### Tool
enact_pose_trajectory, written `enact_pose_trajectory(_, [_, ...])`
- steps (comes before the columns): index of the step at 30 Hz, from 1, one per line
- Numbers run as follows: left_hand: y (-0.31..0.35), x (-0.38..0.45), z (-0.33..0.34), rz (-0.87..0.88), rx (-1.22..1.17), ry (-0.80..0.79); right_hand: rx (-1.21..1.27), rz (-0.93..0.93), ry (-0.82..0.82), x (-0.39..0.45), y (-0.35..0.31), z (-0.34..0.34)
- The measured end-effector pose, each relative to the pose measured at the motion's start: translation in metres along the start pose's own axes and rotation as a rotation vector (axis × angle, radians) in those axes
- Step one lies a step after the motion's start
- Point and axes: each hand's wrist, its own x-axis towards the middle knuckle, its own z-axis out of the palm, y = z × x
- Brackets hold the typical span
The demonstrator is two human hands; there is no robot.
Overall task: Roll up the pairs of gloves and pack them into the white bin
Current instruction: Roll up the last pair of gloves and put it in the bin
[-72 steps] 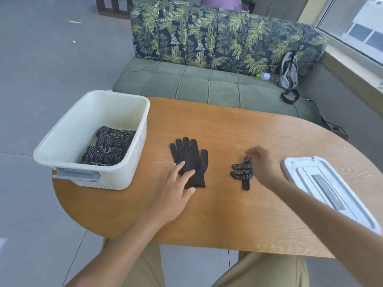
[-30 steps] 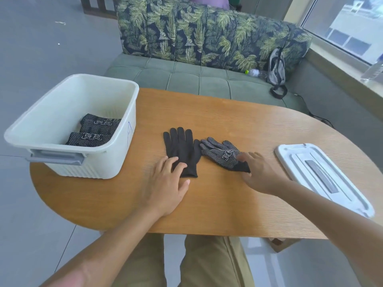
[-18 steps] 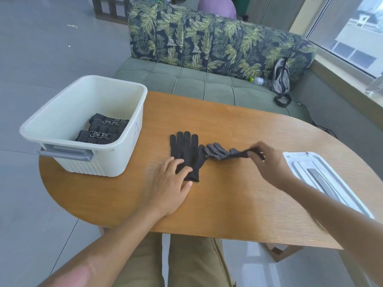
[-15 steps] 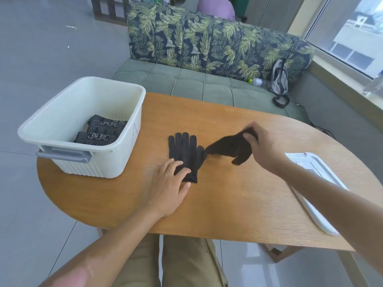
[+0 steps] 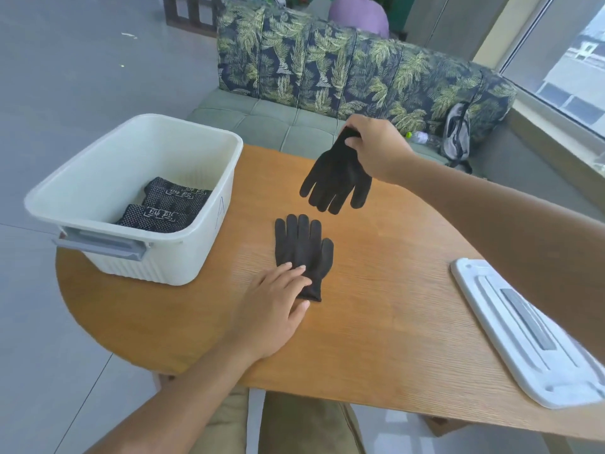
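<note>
Over the counter (image 5: 376, 306) the right hand (image 5: 376, 149) pinches one glove (image 5: 337, 178) aloft, the left hand (image 5: 271, 309) flat on its mate (image 5: 302, 253); pairing them likely precedes rolling.

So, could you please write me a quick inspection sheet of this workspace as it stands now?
Surface: wooden table, rounded end.
Job's things: flat glove on the table; second glove held in the air, fingertips down; white bin holding rolled pairs.
Clutter: bin lid at the table's right edge.
Hands: left hand rests its fingers on the flat glove's cuff; right hand pinches the second glove's cuff.
Cables: nothing seen.
Surroundings: leaf-print sofa, backpack, bottle, window.
</note>
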Motion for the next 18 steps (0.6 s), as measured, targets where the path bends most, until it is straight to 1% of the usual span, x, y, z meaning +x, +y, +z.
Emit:
enact_pose_trajectory(6, [0.002, -0.001, -0.002, 0.009, -0.002, 0.001, 0.012, 0.009, -0.104, -0.011, -0.015, 0.039])
enact_pose_trajectory(9, [0.001, -0.001, -0.001, 0.011, -0.002, 0.007, 0.014, -0.017, -0.120, -0.022, -0.021, 0.055])
enact_pose_trajectory(14, [0.000, -0.001, 0.000, 0.011, 0.005, 0.008, 0.037, -0.083, -0.097, -0.035, -0.033, 0.065])
enact_pose_trajectory(18, [0.000, -0.001, 0.000, 0.016, -0.001, 0.012, 0.001, -0.216, -0.024, -0.049, -0.039, 0.074])
